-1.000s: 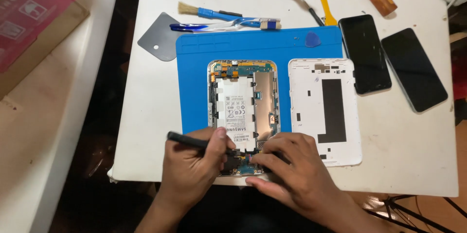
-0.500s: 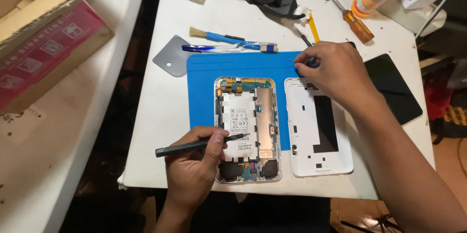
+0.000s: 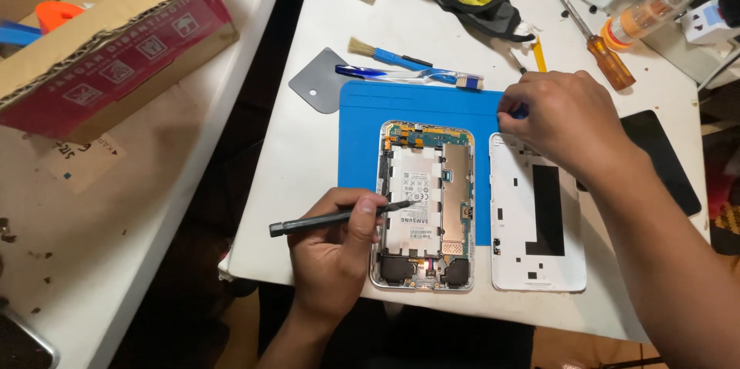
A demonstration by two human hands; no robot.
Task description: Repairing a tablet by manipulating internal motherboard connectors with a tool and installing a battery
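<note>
1. Opened tablet [image 3: 422,203] lies flat on the blue mat [image 3: 362,130], which sits on the white counter [image 3: 308,53]. Everything below is placed relative to that tablet.
2. Progress, as far as I can judge: the white back cover [image 3: 537,215] is already off and parked just beside the tablet's right edge, inside face up. Battery, boards and both black speaker blocks at the near end all look like they're still seated, so the internals are what's left.
3. Left hand [image 3: 333,242] is at the tablet's near-left side, fingers clamped on a black spudger [image 3: 339,216], tip resting over the battery.
4. Right hand [image 3: 559,126] sits past the tablet's far-right corner, fingers pinched together on something small and blue. Can't tell what it is.
5. Orientation: the tablet's long axis runs away from the person, circuit board end far, speaker end near. The spudger lies nearly crosswise to it, tip pointing right.
6. Beyond the tablet's far end: a blue-handled brush [image 3: 385,55], a grey pry card [image 3: 317,80] and an orange-handled screwdriver [image 3: 597,41].
</note>
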